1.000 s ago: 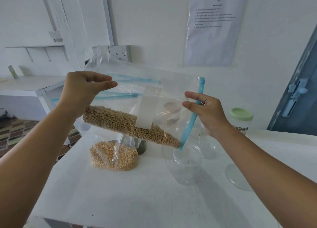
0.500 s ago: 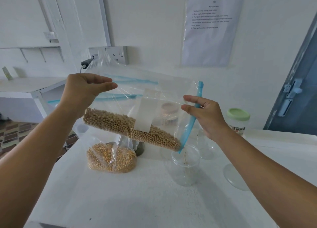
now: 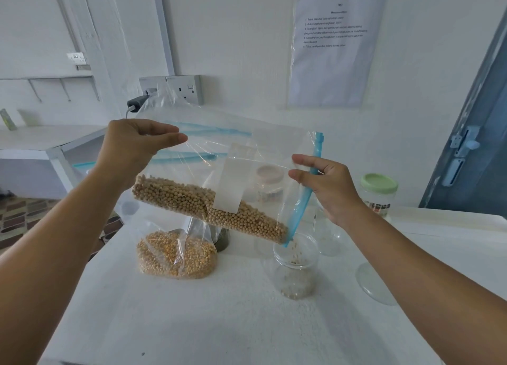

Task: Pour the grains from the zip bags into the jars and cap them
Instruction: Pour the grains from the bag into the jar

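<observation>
I hold the zip bag [image 3: 219,178] tilted, long axis falling from 10 to 4 o'clock, blue zip mouth over the open jar [image 3: 296,266]; grains drop in. My left hand [image 3: 131,148] pinches the bag's upper corner, my right hand [image 3: 326,189] pinches the zip edge. A second bag [image 3: 175,255] lies at 9 o'clock of the jar, a green-lidded jar [image 3: 378,194] at 2. The white table [image 3: 219,323] lies bare toward me.

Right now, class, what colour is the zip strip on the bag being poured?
Blue, clearest in the head view: zip strip on the bag.
</observation>
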Demonstrator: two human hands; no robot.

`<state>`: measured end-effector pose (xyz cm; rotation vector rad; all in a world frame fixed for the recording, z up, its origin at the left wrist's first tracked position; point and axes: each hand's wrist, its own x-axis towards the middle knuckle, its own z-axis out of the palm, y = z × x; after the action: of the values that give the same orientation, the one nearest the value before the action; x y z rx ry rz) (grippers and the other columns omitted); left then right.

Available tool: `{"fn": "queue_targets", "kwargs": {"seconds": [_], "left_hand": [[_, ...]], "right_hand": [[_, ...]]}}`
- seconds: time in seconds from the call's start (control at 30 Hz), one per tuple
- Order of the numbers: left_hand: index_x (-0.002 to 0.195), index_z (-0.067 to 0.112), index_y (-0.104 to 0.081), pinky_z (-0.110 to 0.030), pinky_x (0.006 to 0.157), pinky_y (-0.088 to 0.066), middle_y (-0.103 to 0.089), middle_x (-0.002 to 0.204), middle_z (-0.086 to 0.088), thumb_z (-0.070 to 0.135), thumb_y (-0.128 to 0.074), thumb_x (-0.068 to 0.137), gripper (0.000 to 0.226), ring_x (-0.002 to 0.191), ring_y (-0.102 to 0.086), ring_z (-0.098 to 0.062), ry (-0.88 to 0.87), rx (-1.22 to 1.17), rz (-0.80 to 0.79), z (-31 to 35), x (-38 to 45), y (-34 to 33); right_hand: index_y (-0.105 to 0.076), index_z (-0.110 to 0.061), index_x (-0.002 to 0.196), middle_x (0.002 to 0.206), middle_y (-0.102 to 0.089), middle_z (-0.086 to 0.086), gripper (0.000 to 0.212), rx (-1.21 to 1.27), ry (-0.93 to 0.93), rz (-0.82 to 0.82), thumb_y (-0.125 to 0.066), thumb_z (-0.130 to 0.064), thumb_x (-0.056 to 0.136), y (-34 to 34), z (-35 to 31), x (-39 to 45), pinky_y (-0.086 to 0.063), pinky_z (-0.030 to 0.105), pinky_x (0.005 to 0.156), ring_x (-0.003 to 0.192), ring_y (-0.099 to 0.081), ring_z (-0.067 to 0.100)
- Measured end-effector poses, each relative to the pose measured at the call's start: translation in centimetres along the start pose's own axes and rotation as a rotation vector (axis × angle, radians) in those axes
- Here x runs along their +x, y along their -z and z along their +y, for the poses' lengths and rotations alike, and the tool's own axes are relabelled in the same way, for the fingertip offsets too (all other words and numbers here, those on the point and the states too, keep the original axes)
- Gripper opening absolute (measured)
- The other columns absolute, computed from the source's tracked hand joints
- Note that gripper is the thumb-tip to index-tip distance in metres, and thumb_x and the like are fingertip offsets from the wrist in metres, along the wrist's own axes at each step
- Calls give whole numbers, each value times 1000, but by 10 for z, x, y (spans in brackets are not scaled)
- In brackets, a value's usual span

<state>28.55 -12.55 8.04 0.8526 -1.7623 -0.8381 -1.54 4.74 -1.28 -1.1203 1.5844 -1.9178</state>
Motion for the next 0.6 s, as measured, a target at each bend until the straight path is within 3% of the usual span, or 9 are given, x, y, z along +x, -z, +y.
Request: {"fn": "queue_targets", "kwargs": {"seconds": [0.23,0.47,0.6], "left_hand": [[97,16,-82,-16,73,-48,-78,97,3,30,-92,71,31,77,-68,8,3,-15,5,-1,-1,-3],[97,17,-82,-8,67,-47,-78,95,4,31,-92,70,32,78,-69,8,-7,2,8,-3,-1,-4],[97,17,-82,-14,73,-48,-78,96,4,32,-92,70,32,78,-68,9,-9,5,3,-1,-1,-4]], "right_hand": [[-80,-23,115,118,-74,-12,36,1,1,2,-87,-15,81,0,3,0,-52,13,87,97,-68,-4],[-79,-23,117,121,-73,-11,37,-1,-6,9,-87,-16,82,0,5,1,-53,14,88,107,-66,6],[-79,-22,118,120,-73,-12,37,1,-7,10,-87,-16,82,0,6,1,-54,17,91,105,-66,7]]}}
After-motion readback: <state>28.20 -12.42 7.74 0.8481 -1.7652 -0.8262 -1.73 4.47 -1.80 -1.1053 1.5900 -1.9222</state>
